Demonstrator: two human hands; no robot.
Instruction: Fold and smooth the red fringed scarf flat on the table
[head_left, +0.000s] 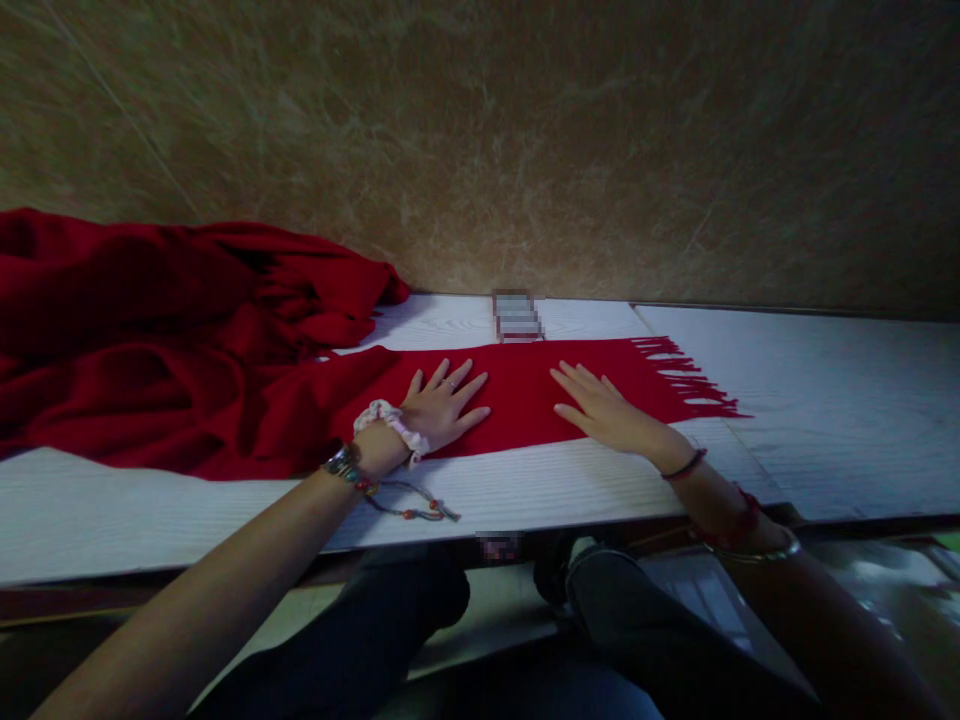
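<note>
A red scarf (517, 395) with a fringed right end lies across a white wood-grain surface. Its right part is flat, while the left part is rumpled and heaped up. My left hand (442, 408) rests palm down on the flat stretch, fingers spread. To the right, short of the fringe, my right hand (607, 405) also lies palm down on the cloth, its fingers stretched towards the left hand. Neither hand grips the cloth. A pale scrunchie (386, 420) and beaded bracelets circle my left wrist.
A brown marbled wall (480, 150) rises behind the white surface (847, 400). Against that wall, above the scarf, sits a small blurred rectangular item (516, 316). My legs in dark trousers (360, 630) are below the front edge.
</note>
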